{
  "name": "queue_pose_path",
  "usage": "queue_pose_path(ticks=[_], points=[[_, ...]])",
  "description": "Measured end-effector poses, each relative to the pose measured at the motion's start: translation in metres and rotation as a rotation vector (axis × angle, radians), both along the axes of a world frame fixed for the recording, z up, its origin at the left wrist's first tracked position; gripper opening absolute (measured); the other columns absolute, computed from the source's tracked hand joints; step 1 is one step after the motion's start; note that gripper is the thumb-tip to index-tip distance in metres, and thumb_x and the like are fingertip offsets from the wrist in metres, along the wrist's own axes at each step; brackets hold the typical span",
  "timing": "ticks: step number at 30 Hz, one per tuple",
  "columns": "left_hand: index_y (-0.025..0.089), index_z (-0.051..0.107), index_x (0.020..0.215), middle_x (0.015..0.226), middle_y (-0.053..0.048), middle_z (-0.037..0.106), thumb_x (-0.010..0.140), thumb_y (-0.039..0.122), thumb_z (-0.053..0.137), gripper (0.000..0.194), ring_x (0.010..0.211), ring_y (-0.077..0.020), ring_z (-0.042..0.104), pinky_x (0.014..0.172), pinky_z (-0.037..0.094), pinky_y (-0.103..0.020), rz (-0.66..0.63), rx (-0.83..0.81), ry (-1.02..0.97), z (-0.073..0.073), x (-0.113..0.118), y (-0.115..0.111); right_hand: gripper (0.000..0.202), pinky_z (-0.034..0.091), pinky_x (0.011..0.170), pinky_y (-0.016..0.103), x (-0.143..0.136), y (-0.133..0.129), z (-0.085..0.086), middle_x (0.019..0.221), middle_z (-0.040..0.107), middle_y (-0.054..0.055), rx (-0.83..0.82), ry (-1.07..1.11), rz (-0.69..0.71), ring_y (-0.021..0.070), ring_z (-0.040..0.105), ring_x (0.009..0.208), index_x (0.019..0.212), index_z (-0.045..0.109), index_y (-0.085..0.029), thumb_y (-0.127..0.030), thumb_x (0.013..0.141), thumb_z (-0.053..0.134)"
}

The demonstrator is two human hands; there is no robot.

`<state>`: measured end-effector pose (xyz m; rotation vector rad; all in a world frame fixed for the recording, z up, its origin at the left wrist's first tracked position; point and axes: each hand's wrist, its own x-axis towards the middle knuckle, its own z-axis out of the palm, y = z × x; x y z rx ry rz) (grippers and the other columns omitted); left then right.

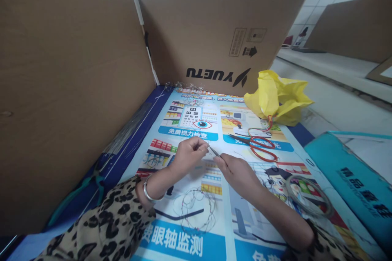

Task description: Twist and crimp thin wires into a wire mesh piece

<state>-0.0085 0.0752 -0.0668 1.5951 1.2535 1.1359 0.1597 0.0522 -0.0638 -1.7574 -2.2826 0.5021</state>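
Note:
My left hand (189, 155) is pinched closed near the middle of the table; whatever thin piece it holds is too small to name. Just to its right, my right hand (237, 171) is closed on a slim metal tool (214, 151), whose tip points up and left toward my left fingertips. Below the hands, a tangle of thin wire loops (197, 212) lies on the printed sheet (211, 179). Red-handled scissors (263, 147) rest beyond my right hand, with their blades pointing left.
Cardboard panels (208, 28) stand at the back and left. A yellow bag (277, 98) sits at back right, and a wire coil (309, 195) and teal box (352, 179) are at right. Teal-handled pliers (92, 183) lie at left.

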Motion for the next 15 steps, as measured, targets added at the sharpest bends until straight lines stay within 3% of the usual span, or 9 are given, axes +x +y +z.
queue_pose_path(ticks=[5,15], points=[[0.014,0.055,0.067,0.063,0.0,0.057,0.075,0.027,0.055,0.016,0.061,-0.012,0.055,0.06,0.045,-0.024,-0.017,-0.077,-0.11,0.0004,0.0019,0.0003,0.041,0.023,0.051,0.024,0.0011,0.0001,-0.0024,0.069,0.061,0.003,0.033,-0.057,-0.017,0.0163,0.054,0.062,0.07,0.047,-0.021,-0.049,0.09,0.023],[0.014,0.057,0.067,0.061,0.001,0.057,0.075,0.025,0.055,0.014,0.059,-0.0106,0.054,0.058,0.044,-0.022,-0.037,-0.084,-0.117,-0.0026,0.0021,0.001,0.038,0.026,0.052,0.025,-0.0002,0.001,-0.0026,0.073,0.063,0.004,0.083,-0.135,-0.006,0.017,0.058,0.066,0.075,0.051,-0.02,-0.044,0.091,0.026]])
